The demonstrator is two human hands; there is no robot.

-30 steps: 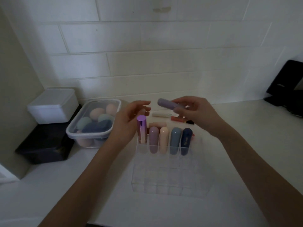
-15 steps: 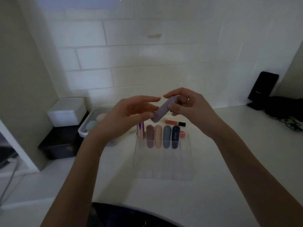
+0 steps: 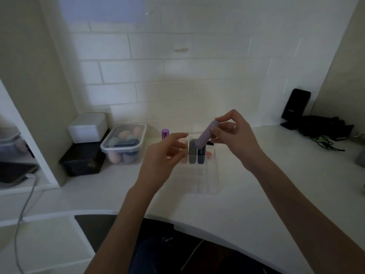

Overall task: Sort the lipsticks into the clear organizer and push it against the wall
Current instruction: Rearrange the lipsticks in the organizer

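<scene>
My right hand [image 3: 235, 135] is shut on a lilac lipstick [image 3: 205, 135], held tilted in the air just above the back row of the clear organizer [image 3: 209, 178]. My left hand [image 3: 164, 153] hovers open, fingers spread, just left of that lipstick and in front of the organizer's left side. Behind it stand a grey-blue lipstick [image 3: 192, 153] and a dark blue lipstick [image 3: 201, 155] in the back row. A shiny purple lipstick [image 3: 165, 134] shows at the row's left end. My left hand hides the other tubes.
A clear tub of makeup sponges [image 3: 124, 145] sits left of the organizer, beside a white box [image 3: 87, 127] stacked on a black box [image 3: 84, 159]. The tiled wall [image 3: 177, 86] is behind. A black speaker [image 3: 295, 107] and cables [image 3: 324, 139] lie at right.
The view has pulled back and up. My right hand has tipped the lilac lipstick more upright over the back row, and my left hand has let go and drawn left.
</scene>
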